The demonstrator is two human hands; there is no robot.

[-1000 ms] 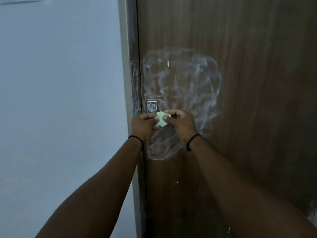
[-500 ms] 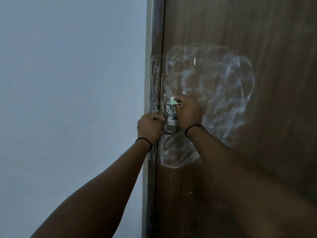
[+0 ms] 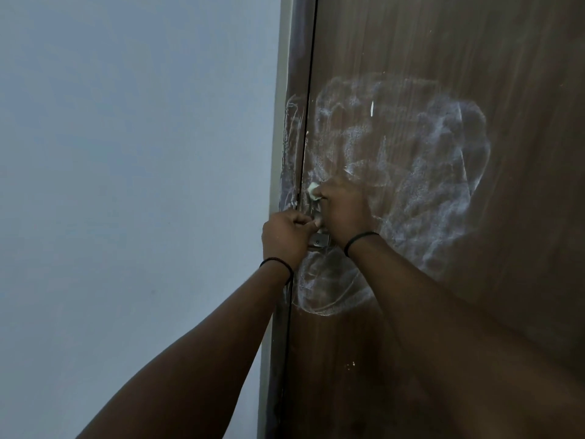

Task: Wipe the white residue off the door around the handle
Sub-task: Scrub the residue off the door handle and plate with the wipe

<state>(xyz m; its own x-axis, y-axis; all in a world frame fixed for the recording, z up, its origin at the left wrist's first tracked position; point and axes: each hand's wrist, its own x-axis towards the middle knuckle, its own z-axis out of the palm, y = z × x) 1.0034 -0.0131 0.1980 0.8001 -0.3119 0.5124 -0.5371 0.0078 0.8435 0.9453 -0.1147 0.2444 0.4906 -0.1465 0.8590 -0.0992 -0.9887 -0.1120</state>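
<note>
A dark brown wooden door (image 3: pixel 443 42) carries a wide smear of white residue (image 3: pixel 421 160) around its handle. My right hand (image 3: pixel 343 210) is closed on a small pale green cloth (image 3: pixel 313 191) and presses it against the door's left edge, just above the metal handle plate (image 3: pixel 320 239). My left hand (image 3: pixel 286 237) sits clenched at the door edge beside the plate; what it holds is hidden by its fingers. Most of the handle is covered by both hands.
The door frame (image 3: pixel 292 90) also bears white streaks (image 3: pixel 289 147). A plain pale blue wall (image 3: pixel 126 185) fills the left half of the view. More residue curves below the hands (image 3: pixel 329 289).
My hands, first together folding the cloth in front of the door, have separated. The right hand carried the cloth up to the door edge above the handle. The view came closer.
</note>
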